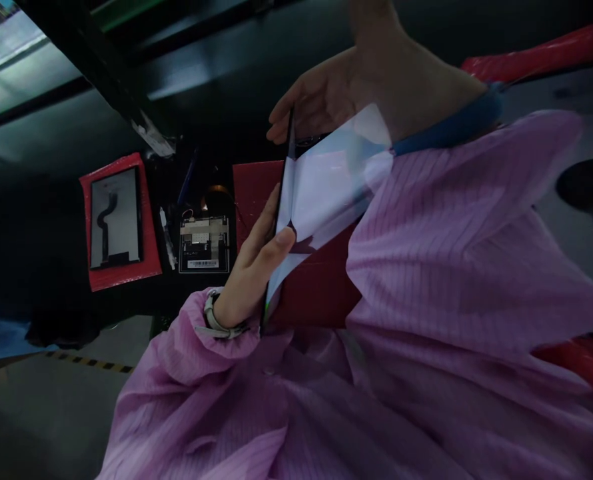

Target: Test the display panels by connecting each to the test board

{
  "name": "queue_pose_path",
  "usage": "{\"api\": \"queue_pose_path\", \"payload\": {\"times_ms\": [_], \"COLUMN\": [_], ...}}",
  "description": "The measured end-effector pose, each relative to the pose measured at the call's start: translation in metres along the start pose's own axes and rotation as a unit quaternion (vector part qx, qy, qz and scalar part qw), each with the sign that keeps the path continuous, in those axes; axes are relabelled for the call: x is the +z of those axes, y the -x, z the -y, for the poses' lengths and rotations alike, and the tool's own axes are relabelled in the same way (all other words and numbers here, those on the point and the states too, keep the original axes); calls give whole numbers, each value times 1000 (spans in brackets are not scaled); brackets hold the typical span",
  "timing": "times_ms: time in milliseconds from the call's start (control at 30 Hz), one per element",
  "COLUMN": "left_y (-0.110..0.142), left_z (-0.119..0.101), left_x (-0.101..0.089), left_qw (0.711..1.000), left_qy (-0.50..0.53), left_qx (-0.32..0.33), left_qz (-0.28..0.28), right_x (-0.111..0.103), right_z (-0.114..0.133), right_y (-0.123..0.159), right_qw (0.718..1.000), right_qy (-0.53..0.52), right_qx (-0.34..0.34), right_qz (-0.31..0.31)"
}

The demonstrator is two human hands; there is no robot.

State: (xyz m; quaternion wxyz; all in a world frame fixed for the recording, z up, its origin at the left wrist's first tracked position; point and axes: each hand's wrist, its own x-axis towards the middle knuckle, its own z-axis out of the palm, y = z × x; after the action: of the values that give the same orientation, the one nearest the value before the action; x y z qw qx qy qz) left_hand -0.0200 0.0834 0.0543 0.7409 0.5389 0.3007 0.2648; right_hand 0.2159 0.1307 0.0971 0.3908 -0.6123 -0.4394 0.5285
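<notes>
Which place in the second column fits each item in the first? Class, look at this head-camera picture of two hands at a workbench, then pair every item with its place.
Column one:
1. White wrist band
2. Blue cuff
3. Dark-framed panel
4. Thin panel with a pale sheet

Column two:
A. Lying on a red mat
B. Held between the lower hand and the upper hand
C. Around the lower hand's wrist
D. At the end of the upper hand's pink sleeve

Pairs: 1-C, 2-D, 3-A, 4-B.
</notes>
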Motion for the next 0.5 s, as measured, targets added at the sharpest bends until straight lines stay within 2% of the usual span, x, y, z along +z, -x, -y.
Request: {"api": "queue_pose_path", "payload": {"times_ms": [67,133,167,233,333,433,500], "left_y": [0,-1,-1,0,2,4,5], "left_z": [-1,-1,-1,2,9,16,18], "left_x": [-4,-12,-17,-28,-42,-50,-52], "left_qw": [999,993,989,979,967,957,953], "left_qy": [28,64,78,96,110,136,147], "left_qx": [-18,-48,-65,-86,-82,-76,-64], "left_qz": [-34,-82,-110,-157,-216,-244,-257], "right_x": [2,5,7,8,3,-4,-6], "right_z": [4,4,3,-1,-9,-16,-16], "right_y": [8,16,19,21,18,14,14], "right_qw": [995,989,988,990,983,961,957], "right_qy": [-92,-105,-96,-56,10,45,80], "right_qx": [-13,-77,-99,-124,-176,-244,-241], "right_qz": [-23,-66,-69,-41,41,119,138]}}
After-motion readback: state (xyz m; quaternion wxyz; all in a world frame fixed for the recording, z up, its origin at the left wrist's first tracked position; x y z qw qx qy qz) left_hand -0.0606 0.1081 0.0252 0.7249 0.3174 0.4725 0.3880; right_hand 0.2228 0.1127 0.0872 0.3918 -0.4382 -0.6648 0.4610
